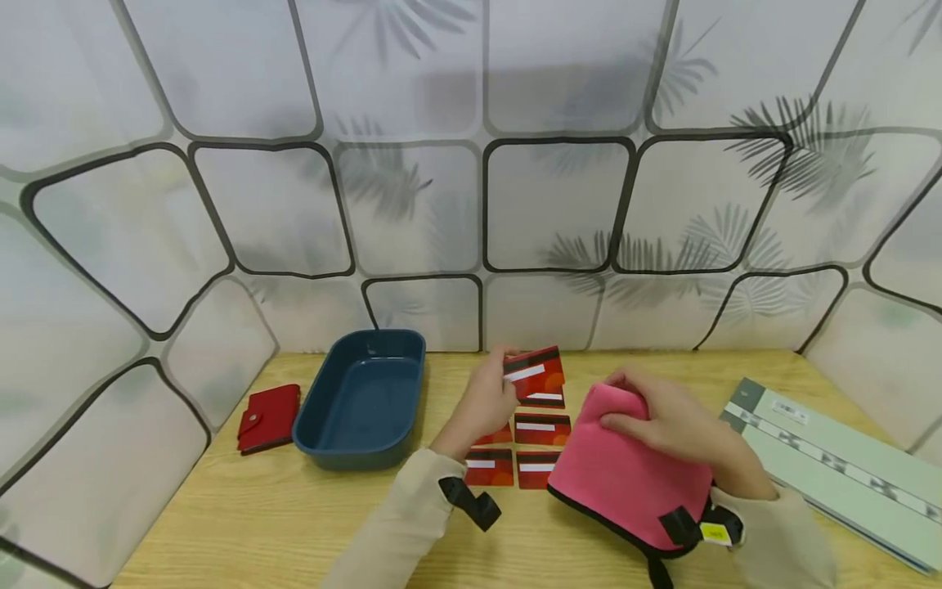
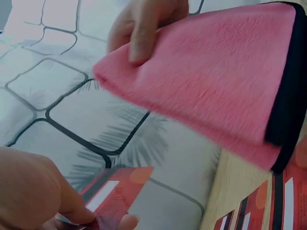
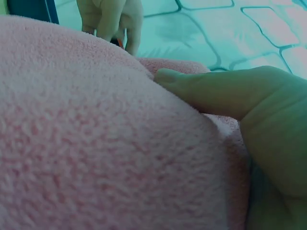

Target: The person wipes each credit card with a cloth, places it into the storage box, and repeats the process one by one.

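My left hand (image 1: 487,398) pinches a red card (image 1: 536,372) with a dark stripe and a white strip, raised above the back of the card rows; the same card (image 2: 117,191) shows between thumb and fingers in the left wrist view. My right hand (image 1: 666,421) grips a folded pink cloth (image 1: 633,478) with black edging by its upper corner, thumb on the near side. In the right wrist view the fuzzy cloth (image 3: 96,134) fills most of the picture and hides the fingers behind it. More red cards (image 1: 542,429) lie in rows on the table between the hands.
A dark blue tray (image 1: 361,460) stands left of the cards, with a red snap wallet (image 1: 271,417) beyond its left side. On the right lies a pale green flat box or folder (image 1: 846,470). A patterned curtain (image 1: 552,204) rises behind the wooden table (image 1: 243,523).
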The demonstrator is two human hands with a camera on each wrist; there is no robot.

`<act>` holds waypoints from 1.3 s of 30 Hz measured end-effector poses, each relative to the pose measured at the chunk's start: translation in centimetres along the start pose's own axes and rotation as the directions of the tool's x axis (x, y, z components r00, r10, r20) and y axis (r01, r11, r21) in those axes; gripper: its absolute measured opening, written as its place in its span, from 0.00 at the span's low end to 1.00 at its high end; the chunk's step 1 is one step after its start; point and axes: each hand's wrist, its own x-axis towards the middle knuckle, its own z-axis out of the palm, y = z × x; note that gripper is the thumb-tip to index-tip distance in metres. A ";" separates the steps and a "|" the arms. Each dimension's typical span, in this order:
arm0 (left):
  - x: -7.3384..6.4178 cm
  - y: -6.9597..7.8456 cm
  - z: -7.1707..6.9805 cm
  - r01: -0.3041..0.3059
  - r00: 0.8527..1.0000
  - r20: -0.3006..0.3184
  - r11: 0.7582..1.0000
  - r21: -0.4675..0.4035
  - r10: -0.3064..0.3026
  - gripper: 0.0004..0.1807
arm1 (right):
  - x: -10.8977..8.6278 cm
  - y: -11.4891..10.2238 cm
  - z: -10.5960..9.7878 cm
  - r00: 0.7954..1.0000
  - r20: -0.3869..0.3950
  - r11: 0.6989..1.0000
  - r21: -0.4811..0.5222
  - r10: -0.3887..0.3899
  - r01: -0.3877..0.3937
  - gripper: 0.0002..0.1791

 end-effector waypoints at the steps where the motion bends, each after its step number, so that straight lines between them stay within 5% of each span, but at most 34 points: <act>1: -0.1 0.1 0.1 -0.010 1.000 -0.008 1.000 -0.002 0.010 0.23 | 0.3 -0.3 0.2 1.000 -0.007 1.000 0.010 -0.013 0.013 0.16; 6: -0.6 0.6 0.2 -0.044 0.996 -0.084 0.999 -0.032 0.041 0.17 | 1.4 -1.2 1.0 0.995 -0.050 0.996 0.033 -0.087 0.089 0.13; 10: -0.8 0.9 0.1 -0.045 0.995 -0.087 0.996 -0.078 0.038 0.16 | 2.2 -1.8 1.5 0.991 -0.042 0.990 0.058 -0.124 0.126 0.10; 16: -0.9 1.2 0.2 -0.031 0.999 -0.014 0.992 -0.119 0.029 0.16 | 3.2 -2.6 2.2 0.989 -0.064 0.990 0.039 -0.134 0.137 0.09; 23: -1.2 1.4 0.3 -0.135 0.989 0.039 0.978 -0.159 0.143 0.18 | 3.8 -3.3 3.0 0.977 -0.108 0.982 -0.068 -0.184 0.177 0.09; 30: -1.6 1.6 -0.2 -0.122 0.990 0.056 0.986 -0.117 0.129 0.16 | 3.9 -4.3 3.8 0.977 -0.194 0.972 -0.231 -0.090 0.043 0.19; 39: -2.5 1.5 0.3 -0.106 0.994 -0.030 0.980 -0.170 0.102 0.11 | 4.0 -5.7 4.1 0.952 -0.282 0.950 -0.244 0.121 -0.194 0.26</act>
